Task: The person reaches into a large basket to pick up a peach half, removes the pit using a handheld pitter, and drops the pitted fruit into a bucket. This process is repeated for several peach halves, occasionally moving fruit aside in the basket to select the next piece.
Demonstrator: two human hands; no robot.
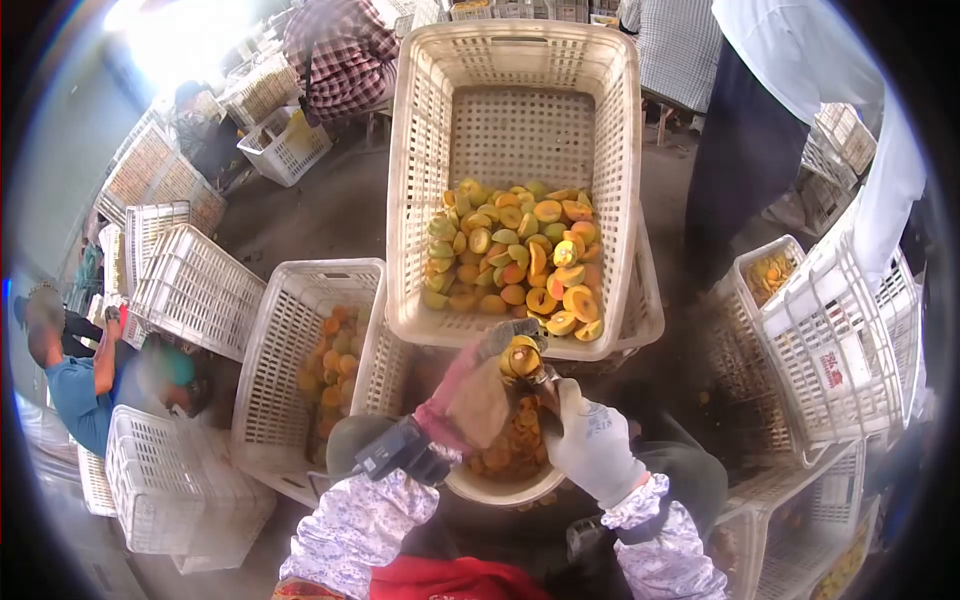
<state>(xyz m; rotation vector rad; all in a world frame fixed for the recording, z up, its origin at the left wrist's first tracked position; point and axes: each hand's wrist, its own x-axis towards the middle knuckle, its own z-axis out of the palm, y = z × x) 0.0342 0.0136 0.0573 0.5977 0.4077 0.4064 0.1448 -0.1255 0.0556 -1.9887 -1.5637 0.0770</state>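
My left hand, in a pink and grey glove, is closed around a yellow fruit held just above a round white bowl. My right hand, in a white glove, grips a small tool whose tip sits against the fruit; the tool is mostly hidden. The bowl holds orange fruit scraps. Directly ahead, a tilted white plastic crate holds several cut yellow-orange fruit halves.
A second white crate at my left holds whole orange fruit. Stacked crates stand at my right, empty ones at my left. A person in dark trousers stands at right, others sit at left and far back.
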